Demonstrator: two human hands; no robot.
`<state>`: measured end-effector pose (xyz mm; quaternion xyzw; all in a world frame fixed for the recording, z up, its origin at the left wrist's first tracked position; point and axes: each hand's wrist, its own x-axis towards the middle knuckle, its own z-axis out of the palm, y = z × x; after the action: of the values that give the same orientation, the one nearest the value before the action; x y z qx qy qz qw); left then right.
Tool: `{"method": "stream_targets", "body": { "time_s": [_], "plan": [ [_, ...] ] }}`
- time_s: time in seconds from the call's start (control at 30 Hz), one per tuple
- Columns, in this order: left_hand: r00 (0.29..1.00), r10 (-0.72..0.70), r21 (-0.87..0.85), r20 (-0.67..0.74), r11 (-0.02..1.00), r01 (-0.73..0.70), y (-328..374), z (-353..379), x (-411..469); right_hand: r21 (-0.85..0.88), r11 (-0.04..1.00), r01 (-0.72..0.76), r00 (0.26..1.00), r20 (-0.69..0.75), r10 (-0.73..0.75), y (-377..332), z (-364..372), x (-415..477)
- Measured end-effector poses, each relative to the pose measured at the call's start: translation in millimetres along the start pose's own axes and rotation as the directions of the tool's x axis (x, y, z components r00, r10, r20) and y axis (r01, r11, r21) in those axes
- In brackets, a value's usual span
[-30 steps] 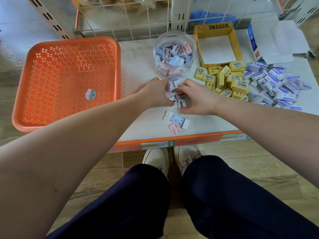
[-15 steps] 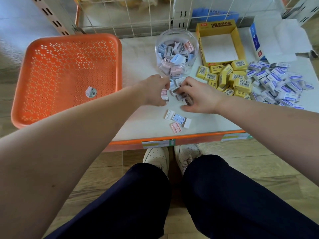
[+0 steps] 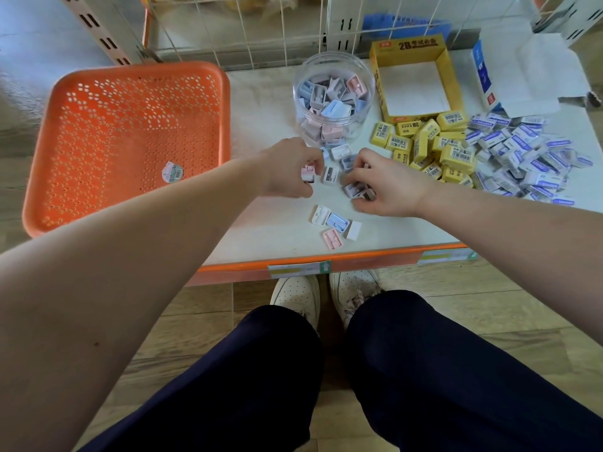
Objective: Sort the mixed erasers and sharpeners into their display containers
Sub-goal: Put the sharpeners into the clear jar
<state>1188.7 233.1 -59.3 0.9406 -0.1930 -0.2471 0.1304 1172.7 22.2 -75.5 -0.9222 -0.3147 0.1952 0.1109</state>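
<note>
Sharpeners [image 3: 330, 175] lay loose between the hands, just nearer than the clear jar [image 3: 301, 90], the left hand [image 3: 288, 169] pinching a pink sharpener [image 3: 308, 173], the right hand [image 3: 390, 187] curled round several, both equally near.

The basket [image 3: 130, 132] was orange plastic, perforated, with a faint sheen and a paper sticker [image 3: 172, 171]. The jar [image 3: 334, 55] was clear, glossy plastic. The sharpeners [image 3: 336, 221] were smooth pastel plastic, nearly matt. The yellow box [image 3: 378, 86] and the white box [image 3: 535, 76] looked like cardboard. The yellow erasers [image 3: 455, 154] and blue erasers [image 3: 522, 158] wore printed paper sleeves. The shelf [image 3: 261, 102] was matt white and scuffed. The grid [image 3: 284, 27] was coated metal wire. The trousers [image 3: 456, 386] were dark cloth, and the floor [image 3: 489, 305] looked wooden.
</note>
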Motion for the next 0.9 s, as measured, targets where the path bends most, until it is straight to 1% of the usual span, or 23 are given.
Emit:
{"method": "stream_targets", "body": {
  "time_s": [0.1,0.2,0.27,0.37,0.43,0.53,0.67,0.8,0.83,0.9],
  "plan": [
    [1.000,-0.002,-0.003,-0.009,1.000,0.002,0,0,0,-0.069,0.998,-0.002,1.000,-0.007,0.002,0,-1,-2],
    [0.999,-0.001,-0.046,-0.040,0.999,-0.001,2,-4,-2,-0.036,0.999,-0.011,1.000,-0.007,0.011,1,0,-3],
    [0.999,-0.013,-0.141,-0.051,0.990,0.005,4,-8,-4,-0.004,1.000,-0.003,0.999,-0.040,0.003,0,0,-3],
    [0.997,-0.037,-0.306,-0.072,0.952,0.013,8,-15,-5,0.050,0.999,-0.007,0.984,-0.179,0.016,1,-4,0],
    [0.994,-0.035,-0.380,-0.100,0.925,-0.006,9,-20,-2,0.085,0.995,-0.047,0.956,-0.284,0.069,2,-13,3],
    [0.996,-0.031,-0.526,-0.086,0.850,-0.019,13,-30,1,0.157,0.983,-0.098,0.904,-0.398,0.154,3,-27,8],
    [0.995,-0.016,-0.552,-0.094,0.833,-0.038,14,-39,2,0.263,0.959,-0.110,0.795,-0.556,0.243,1,-48,15],
    [0.994,-0.041,-0.617,-0.099,0.787,-0.029,9,-52,-1,0.352,0.926,-0.139,0.682,-0.643,0.347,3,-69,30],
    [0.993,-0.039,-0.617,-0.115,0.786,-0.040,8,-55,-1,0.361,0.923,-0.134,0.667,-0.656,0.354,2,-71,33],
    [0.981,-0.044,-0.589,-0.189,0.805,-0.077,6,-61,0,0.351,0.929,-0.120,0.665,-0.666,0.338,-2,-72,40]
  ]
}}
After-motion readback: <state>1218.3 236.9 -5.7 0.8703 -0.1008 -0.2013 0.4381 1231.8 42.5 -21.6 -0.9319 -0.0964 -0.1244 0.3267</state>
